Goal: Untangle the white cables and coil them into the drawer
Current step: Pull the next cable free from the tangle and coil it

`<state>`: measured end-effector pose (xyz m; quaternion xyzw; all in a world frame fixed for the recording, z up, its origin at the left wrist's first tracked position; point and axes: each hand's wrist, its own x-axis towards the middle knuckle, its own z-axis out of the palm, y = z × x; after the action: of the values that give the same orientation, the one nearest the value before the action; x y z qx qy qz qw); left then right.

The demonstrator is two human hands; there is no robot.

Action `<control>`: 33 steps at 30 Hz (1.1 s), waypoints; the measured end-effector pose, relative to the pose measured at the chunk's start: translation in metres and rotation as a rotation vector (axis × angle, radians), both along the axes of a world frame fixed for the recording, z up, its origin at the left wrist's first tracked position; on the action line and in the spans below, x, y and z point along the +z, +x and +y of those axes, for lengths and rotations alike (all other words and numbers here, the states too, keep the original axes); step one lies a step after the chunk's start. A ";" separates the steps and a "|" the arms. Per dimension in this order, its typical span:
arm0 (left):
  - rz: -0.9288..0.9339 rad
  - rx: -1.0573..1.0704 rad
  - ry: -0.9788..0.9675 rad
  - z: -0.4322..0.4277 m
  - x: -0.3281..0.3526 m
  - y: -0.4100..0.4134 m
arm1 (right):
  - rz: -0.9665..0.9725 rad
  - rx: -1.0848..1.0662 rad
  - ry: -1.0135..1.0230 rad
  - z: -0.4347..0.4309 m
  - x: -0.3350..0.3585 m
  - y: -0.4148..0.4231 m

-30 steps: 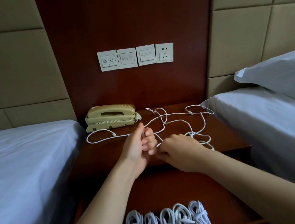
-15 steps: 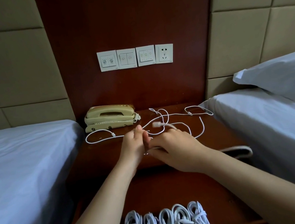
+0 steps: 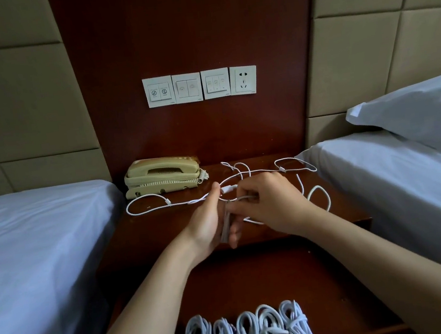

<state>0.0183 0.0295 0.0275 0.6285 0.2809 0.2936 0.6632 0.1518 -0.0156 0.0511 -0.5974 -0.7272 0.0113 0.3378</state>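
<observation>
Loose white cables lie tangled across the dark wooden nightstand. My left hand holds a small bundle of folded white cable against its palm, thumb up by a connector. My right hand pinches a strand of the same cable and lays it round the bundle. One long strand runs left from my hands in a loop toward the phone. Below, the open drawer holds several coiled white cables side by side at its front.
A beige telephone sits at the nightstand's back left. Beds with grey-white sheets flank the nightstand, left bed and right bed with a pillow. Wall switches and a socket are on the wooden panel above.
My right hand has moved up and over the left, carrying the strand round the bundle. The loose loops on the right side of the nightstand have been drawn in and shifted.
</observation>
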 end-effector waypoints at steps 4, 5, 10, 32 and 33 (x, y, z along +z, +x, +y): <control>0.058 -0.086 -0.020 -0.004 0.006 0.000 | 0.052 0.008 -0.014 0.002 0.002 0.006; 0.061 -0.109 -0.041 -0.006 0.007 0.000 | 0.068 0.016 -0.015 0.002 0.002 0.008; 0.029 -0.187 -0.121 -0.010 0.007 -0.001 | 0.179 0.058 -0.021 0.007 0.000 0.013; -0.022 -0.171 -0.034 -0.014 0.006 -0.011 | 0.626 0.437 -0.377 0.009 -0.018 0.012; -0.043 -0.160 -0.050 -0.014 0.006 -0.012 | 0.610 0.427 -0.386 0.010 -0.019 0.012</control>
<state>0.0064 0.0159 0.0334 0.6256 0.2226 0.2461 0.7060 0.1638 -0.0060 0.0317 -0.4549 -0.6860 0.3934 0.4095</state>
